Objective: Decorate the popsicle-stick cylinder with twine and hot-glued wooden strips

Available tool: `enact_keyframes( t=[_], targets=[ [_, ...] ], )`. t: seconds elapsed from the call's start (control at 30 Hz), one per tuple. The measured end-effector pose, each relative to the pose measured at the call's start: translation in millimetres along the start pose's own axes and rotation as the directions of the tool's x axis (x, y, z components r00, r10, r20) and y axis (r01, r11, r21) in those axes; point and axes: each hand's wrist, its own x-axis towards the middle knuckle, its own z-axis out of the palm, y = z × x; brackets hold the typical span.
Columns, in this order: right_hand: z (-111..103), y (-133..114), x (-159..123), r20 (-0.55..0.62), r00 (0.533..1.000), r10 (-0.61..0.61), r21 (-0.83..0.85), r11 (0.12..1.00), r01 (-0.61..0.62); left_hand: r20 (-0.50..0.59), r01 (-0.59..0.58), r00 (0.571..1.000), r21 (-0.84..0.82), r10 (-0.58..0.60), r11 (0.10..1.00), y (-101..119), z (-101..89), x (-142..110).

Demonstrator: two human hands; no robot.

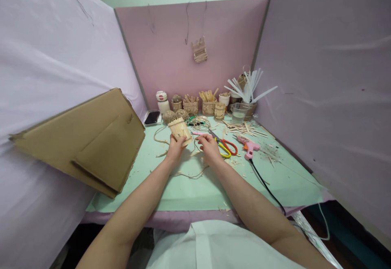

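Observation:
My left hand (176, 147) is closed round the lower part of a small container made of pale craft sticks (179, 129), which it holds tilted above the table. Close to its right side, my right hand (209, 146) pinches thin jute twine (196, 139) between thumb and fingertips. More twine (191, 176) trails over the table below both hands. Scissors with red and yellow handles (227, 147) lie just right of my right hand. A pink glue gun (250, 146) with a black cord rests farther right.
A large cardboard piece (100, 142) leans at the left. Along the back stand a white jar (163, 102), stick-filled baskets (209, 108), a clear cup of liquid (238, 114) and white glue sticks (249, 85). A phone (152, 117) lies back left. Loose sticks (244, 129) lie back right.

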Motion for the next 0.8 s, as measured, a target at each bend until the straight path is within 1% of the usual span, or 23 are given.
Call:
enact_keyframes(
  t=[0.1,0.3,0.5,0.6,0.67,0.8],
  targets=[
    [1,0,1,-0.032,0.999,-0.018,0.075,0.997,0.020,-0.021,-0.002,1.000,-0.058,0.001,0.998,4,2.8,-3],
    [-1,1,4,-0.110,0.993,-0.032,0.210,0.976,0.054,-0.066,0.048,0.996,-0.143,-0.058,0.989,7,1.5,-2],
    [-3,2,10,-0.215,0.971,-0.103,0.251,0.955,0.157,-0.083,0.077,0.992,-0.221,-0.098,0.972,7,-3.3,3],
    [-4,2,13,-0.273,0.956,-0.109,0.296,0.936,0.191,-0.080,0.086,0.991,-0.241,-0.108,0.967,6,-6.4,6],
    [-6,1,14,-0.273,0.956,-0.103,0.316,0.929,0.191,-0.077,0.086,0.991,-0.245,-0.107,0.966,5,-7.7,7],
    [-9,-2,13,-0.226,0.971,-0.074,0.344,0.927,0.151,-0.054,0.092,0.993,-0.233,-0.107,0.968,7,-8.1,7]
  ],
)
